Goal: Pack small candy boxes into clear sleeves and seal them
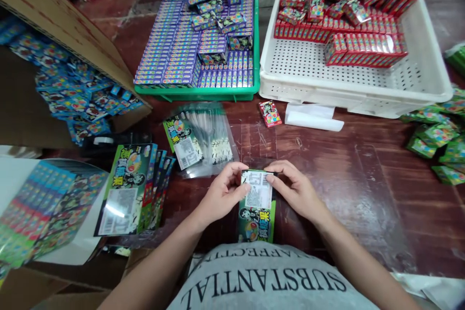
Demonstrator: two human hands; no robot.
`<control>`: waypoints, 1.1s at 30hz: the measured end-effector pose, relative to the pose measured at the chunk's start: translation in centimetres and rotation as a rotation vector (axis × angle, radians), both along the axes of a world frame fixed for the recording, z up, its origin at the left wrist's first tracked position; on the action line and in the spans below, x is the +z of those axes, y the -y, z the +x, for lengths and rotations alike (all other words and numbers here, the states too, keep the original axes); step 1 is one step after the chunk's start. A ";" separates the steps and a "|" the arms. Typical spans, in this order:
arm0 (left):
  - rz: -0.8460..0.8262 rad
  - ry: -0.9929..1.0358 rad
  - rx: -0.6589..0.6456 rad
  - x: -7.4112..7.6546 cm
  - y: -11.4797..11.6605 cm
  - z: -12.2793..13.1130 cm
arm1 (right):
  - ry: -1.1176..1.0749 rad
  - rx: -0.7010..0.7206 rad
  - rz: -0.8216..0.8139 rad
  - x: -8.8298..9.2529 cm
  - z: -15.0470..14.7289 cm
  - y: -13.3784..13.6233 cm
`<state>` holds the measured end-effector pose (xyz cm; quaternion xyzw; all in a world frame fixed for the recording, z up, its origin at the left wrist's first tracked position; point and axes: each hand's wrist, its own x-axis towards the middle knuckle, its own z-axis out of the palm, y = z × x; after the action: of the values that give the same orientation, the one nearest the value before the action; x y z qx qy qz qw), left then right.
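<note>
a: grip first. left hand (221,193) and right hand (296,191) are both closed on one green card (256,223), with thumbs and forefingers pinching its upper corners from either side. the card sits over the near edge of the table, just in front of the person's chest, lower end toward the body.

b: what is on its face?

a: a white label (257,191) with small print, lying between the two thumbs. the right thumb rests on its edge. cannot tell whether it is fully stuck down.

b: surroundings, big to small.

a: dark red table (363,179). far side: a white crate (348,87) part filled with red boxes (363,43), and touching it a green tray (198,91) packed with purple boxes (196,43). left: a cardboard carton (54,14) over blue boxes (72,92). near the left hand, a fanned stack of cards (134,189), then clear bags (203,140) just beyond the fingers. smallest: one loose red box (270,114), alone in front of the crate.

b: risks?

a: judgement only. the pinch is at the top corners, so the lower half hangs unsupported, and uneven pressure could bend the card. a thumb dragging across the label could skew it or lift a corner. the bags look slippery, and a forward sweep of the knuckles could scatter them.
</note>
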<state>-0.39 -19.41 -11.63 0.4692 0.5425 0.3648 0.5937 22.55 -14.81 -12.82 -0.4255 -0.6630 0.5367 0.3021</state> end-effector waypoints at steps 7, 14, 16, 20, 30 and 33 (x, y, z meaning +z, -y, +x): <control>0.089 -0.124 0.113 0.7 -0.4 -1.0 | -0.148 -0.306 -0.198 -0.8 -2.1 1.9; 0.009 -0.003 0.246 0.6 -0.7 -0.9 | -0.045 -0.116 -0.043 0.3 -1.8 0.6; -0.011 -0.007 0.210 1.2 -0.9 -1.2 | -0.052 -0.112 -0.006 0.5 -1.6 0.1; -0.041 -0.059 0.111 2.5 -1.7 -1.6 | -0.024 0.000 0.011 1.6 -1.5 -0.7; -0.148 -0.091 0.105 3.3 -3.6 -0.7 | -0.189 -0.123 -0.646 2.4 -1.9 -2.4; -0.151 -0.120 0.103 3.2 -4.1 -0.9 | -0.238 -0.118 -0.682 2.1 -1.6 -2.7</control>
<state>-1.34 -15.30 -8.43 0.4157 0.6265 0.3239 0.5743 20.96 -12.10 -10.71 -0.4739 -0.3803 0.7544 0.2483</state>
